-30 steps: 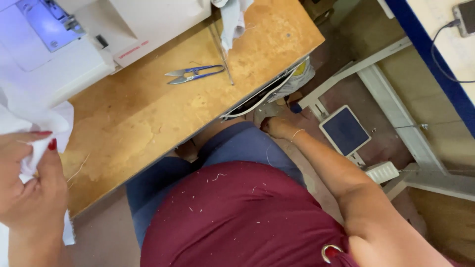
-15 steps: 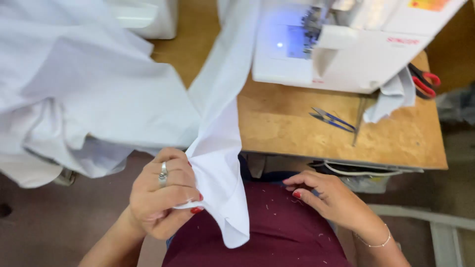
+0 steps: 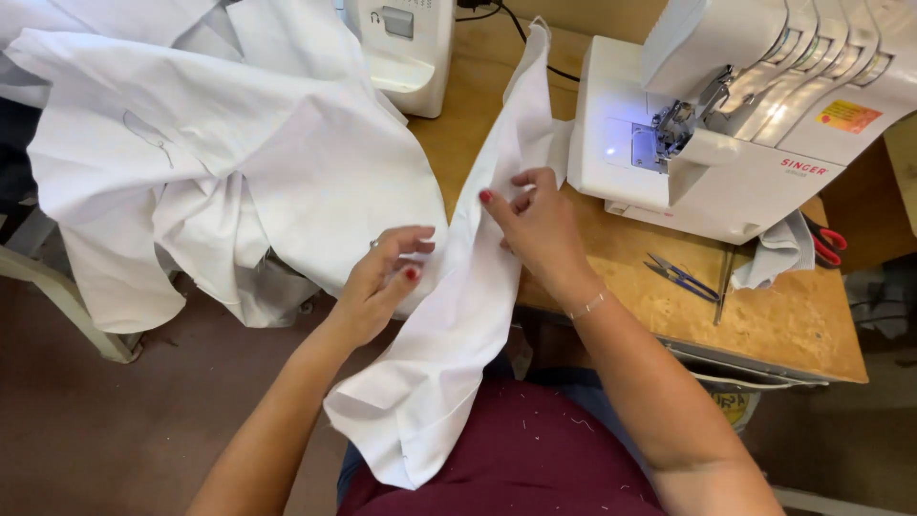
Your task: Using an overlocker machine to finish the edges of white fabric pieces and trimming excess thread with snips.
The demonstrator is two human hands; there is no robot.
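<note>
My left hand (image 3: 387, 272) and right hand (image 3: 535, 225) pinch a strip of soft, light white cloth (image 3: 458, 315); its edges are best gripped, beside the sewing machine (image 3: 726, 124).

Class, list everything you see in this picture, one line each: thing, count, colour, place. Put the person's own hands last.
white fabric: one large bundle, white, spread over the table's left side, a strip hanging to the lap
overlock machine: one, white, right of table, work light on
second machine: one, white, top centre
thread snips: one, blue, on table before the overlock machine
scissors: one, red handles, right edge, partly hidden
table: one, light brown wood
bracelet: one, thin, right wrist
left hand: on the fabric strip's left edge
right hand: pinching the strip higher up
</note>
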